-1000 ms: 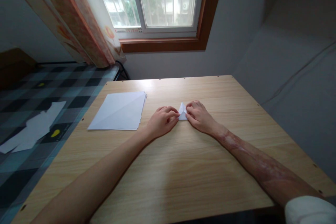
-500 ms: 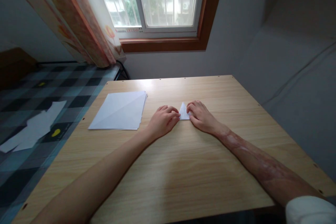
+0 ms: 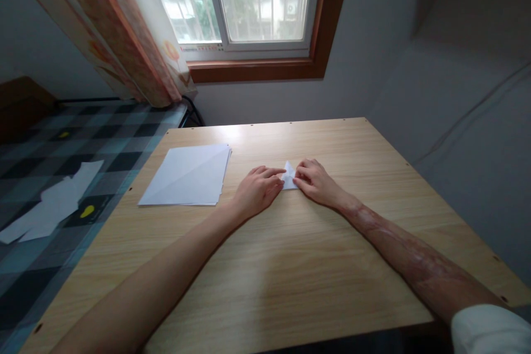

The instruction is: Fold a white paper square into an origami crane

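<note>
A small folded white paper piece [image 3: 289,176] lies on the wooden table [image 3: 290,265], near the middle. My left hand [image 3: 255,190] rests beside it on the left, fingers curled, fingertips pressing on its left edge. My right hand [image 3: 317,181] pinches the paper's right side with curled fingers. Most of the paper is hidden between the two hands.
A stack of white paper sheets [image 3: 186,175] lies on the table to the left of my hands. A bed with a checked cover [image 3: 50,177] and loose white paper scraps [image 3: 50,204] stands to the left. A window [image 3: 244,0] and curtain [image 3: 120,27] are behind.
My fingers have shifted slightly on the folded paper, which looks a little smaller and flatter. Both arms stay in place.
</note>
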Motion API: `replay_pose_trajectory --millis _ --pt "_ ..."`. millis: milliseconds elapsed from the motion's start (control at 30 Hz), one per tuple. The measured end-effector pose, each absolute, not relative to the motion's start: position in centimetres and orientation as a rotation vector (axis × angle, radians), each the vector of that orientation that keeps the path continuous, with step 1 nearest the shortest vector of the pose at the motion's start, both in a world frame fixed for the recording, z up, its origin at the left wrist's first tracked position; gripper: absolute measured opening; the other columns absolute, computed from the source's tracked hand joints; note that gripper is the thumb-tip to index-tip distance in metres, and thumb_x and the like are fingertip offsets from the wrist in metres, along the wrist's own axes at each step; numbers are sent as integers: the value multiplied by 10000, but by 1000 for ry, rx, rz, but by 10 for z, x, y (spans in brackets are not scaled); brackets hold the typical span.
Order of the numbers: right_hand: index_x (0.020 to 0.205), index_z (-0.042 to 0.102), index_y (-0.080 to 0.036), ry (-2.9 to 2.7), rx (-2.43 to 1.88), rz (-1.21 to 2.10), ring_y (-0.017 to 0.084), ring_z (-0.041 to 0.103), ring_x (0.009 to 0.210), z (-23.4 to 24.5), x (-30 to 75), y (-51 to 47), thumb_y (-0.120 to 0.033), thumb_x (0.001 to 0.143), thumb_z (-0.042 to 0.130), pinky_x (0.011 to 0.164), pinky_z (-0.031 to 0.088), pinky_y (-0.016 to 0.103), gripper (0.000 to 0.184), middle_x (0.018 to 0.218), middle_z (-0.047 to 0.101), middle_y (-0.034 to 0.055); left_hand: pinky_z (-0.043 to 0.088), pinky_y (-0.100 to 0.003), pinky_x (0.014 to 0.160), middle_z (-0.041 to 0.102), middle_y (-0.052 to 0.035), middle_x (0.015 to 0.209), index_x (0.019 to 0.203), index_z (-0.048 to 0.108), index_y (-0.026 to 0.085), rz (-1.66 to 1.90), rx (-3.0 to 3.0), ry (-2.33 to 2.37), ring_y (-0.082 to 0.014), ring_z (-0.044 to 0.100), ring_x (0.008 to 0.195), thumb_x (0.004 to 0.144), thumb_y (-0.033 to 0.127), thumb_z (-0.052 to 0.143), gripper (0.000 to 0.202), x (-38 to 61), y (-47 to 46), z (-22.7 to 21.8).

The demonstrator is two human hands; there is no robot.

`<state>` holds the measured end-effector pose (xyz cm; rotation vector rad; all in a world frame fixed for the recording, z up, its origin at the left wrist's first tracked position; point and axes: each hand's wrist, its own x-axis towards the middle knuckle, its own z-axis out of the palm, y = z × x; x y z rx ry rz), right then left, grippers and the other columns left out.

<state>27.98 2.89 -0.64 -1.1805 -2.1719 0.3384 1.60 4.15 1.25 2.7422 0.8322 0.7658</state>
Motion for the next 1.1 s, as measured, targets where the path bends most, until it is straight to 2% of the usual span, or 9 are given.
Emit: replay_pose_trajectory --millis 300,400,533,700,900,1100 --pt "881 606 -242 -2219 -1214 284 297 572 1073 -7 279 28 -240 1009 634 983 465 459 131 1056 665 94 529 -484 1136 815 -51 1336 1062 770 250 717 2729 820 -241 751 1187 1120 300 556 227 17 40 12" --pt "983 613 -240 -2201 -1223 312 301 580 1087 -8 288 30 -242 985 667 1014 476 469 54 1096 667 93 535 -482 1114 802 -62 1345 1155 753 242 697 2740 895 -260 730 1199 1116 314 565 205 17 38 10" --pt "1164 644 -260 -2243 -1173 452 314 585 1233 -3 308 33 -283 987 703 1137 460 523 188 1295 679 98 545 -501 1098 778 -80 1373 1347 721 243 659 2767 926 -293 701 1220 1127 320 546 292 18 36 8" --pt "1302 671 -270 -2276 -1146 548 317 544 1426 1 318 32 -253 988 664 1244 406 562 315 1529 611 116 550 -500 1092 764 -83 1377 1349 756 273 655 2775 871 -292 684 1218 1141 320 515 322 18 38 5" --pt "1311 706 -264 -2204 -1144 500 308 598 1390 -5 312 32 -244 1043 550 1214 444 552 311 1481 684 111 543 -524 1108 750 -84 1380 1379 760 313 651 2762 859 -291 665 1224 1143 329 511 343 17 41 3" --pt "1327 711 -267 -2226 -1081 401 318 622 1353 -1 301 27 -322 1048 655 1191 470 555 290 1455 702 123 539 -523 1121 741 -89 1378 1401 754 321 643 2772 858 -294 655 1237 1150 339 507 352 18 41 3"
